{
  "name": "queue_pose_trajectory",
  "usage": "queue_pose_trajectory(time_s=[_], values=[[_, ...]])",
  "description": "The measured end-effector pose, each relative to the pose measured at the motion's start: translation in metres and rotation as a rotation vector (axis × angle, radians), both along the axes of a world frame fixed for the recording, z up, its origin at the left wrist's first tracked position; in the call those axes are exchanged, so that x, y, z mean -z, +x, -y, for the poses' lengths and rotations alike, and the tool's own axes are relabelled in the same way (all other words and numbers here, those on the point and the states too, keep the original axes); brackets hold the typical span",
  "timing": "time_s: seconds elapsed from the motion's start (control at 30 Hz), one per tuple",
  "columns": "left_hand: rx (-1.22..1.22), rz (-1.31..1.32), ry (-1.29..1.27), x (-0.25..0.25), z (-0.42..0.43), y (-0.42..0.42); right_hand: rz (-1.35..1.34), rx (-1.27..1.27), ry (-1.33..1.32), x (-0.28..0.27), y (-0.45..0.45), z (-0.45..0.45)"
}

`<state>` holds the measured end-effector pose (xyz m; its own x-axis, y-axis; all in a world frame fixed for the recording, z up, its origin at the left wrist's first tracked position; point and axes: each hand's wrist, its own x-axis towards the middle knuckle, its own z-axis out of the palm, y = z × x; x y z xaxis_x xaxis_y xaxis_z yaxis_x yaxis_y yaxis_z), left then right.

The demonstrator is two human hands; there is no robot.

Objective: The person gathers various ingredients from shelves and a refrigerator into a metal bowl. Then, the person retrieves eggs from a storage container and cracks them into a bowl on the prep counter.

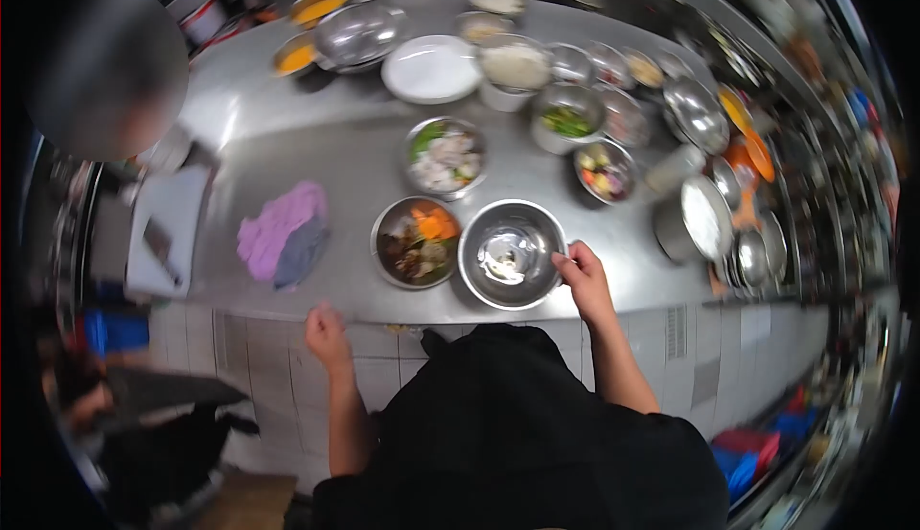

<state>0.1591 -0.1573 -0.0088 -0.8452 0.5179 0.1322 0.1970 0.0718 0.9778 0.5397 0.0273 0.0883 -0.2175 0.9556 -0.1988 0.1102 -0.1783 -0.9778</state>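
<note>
- Bowl [527,228], steel, near the front edge of the tabletop [355,156]; I can't tell whether its base is flat down or slightly raised.
- Inside the bowl I get bright glints at the bottom; reflection or residue, can't tell.
- Right hand [586,279]: fingers pinched on the bowl's right rim, thumb at the inner side, no gap that I can see.
- Left hand [328,334]: just off the front edge, fingers curled, blurred; I see nothing in it but can't tell for sure, nor how far open.
- Mixed bowl [388,216], orange pieces and dark clumps, sits just left of the bowl; rims very close, contact unclear to me.
- White-piece bowl [448,193], some green in it, stands behind those two.
- Cloth [278,228], purple and grey, lies crumpled, nearest tabletop thing to the left hand.
- Knife [161,250] lies on the board [171,199], far left, well apart from both hands.
- Risk, my guess: one-sided rim grip could let the bowl tip or twist if lifted, since nothing supports its left side.
- Sliding it left would likely knock the mixed bowl and spill food, gap being so slim.
- Pulling it toward the body could drop it off the front edge; wet or greasy steel would make a slip likelier.
</note>
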Motion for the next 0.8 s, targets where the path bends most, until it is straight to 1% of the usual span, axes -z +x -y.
queue_pose_trajectory(time_s=[0.1,0.17,0.23,0.3,0.33,0.4,0.47,0.53,0.6,0.67,0.73,0.8], values=[[-0.044,-0.090,-0.002,-0.012,0.003,0.024,0.025,-0.157,0.006,-0.015,-0.027,-0.013],[-0.081,-0.081,-0.072,-0.011,0.012,0.039,-0.036,-0.278,-0.015,-0.005,-0.038,-0.024],[-0.154,-0.179,-0.127,-0.037,0.020,0.063,-0.043,-0.404,-0.005,-0.010,-0.056,-0.032],[-0.222,-0.137,-0.137,-0.031,0.036,0.080,-0.056,-0.544,-0.019,-0.010,-0.071,-0.041],[-0.321,-0.148,-0.150,-0.030,0.045,0.089,-0.057,-0.614,-0.040,-0.011,-0.081,-0.042],[-0.356,-0.113,-0.242,-0.028,0.063,0.105,-0.084,-0.760,-0.093,-0.013,-0.101,-0.043],[-0.434,-0.103,-0.275,-0.018,0.086,0.119,-0.083,-0.867,-0.098,-0.011,-0.118,-0.037],[-0.469,-0.103,-0.298,-0.007,0.102,0.127,-0.077,-0.932,-0.125,-0.011,-0.131,-0.030],[-0.540,-0.013,-0.306,0.004,0.119,0.135,-0.042,-1.016,-0.118,-0.015,-0.145,-0.018],[-0.581,-0.008,-0.313,0.002,0.128,0.139,-0.059,-1.085,-0.144,-0.013,-0.160,-0.002],[-0.618,0.004,-0.325,0.000,0.139,0.140,-0.080,-1.102,-0.245,-0.016,-0.176,0.018],[-0.622,0.031,-0.377,-0.003,0.150,0.133,-0.095,-1.134,-0.303,-0.001,-0.192,0.029]])
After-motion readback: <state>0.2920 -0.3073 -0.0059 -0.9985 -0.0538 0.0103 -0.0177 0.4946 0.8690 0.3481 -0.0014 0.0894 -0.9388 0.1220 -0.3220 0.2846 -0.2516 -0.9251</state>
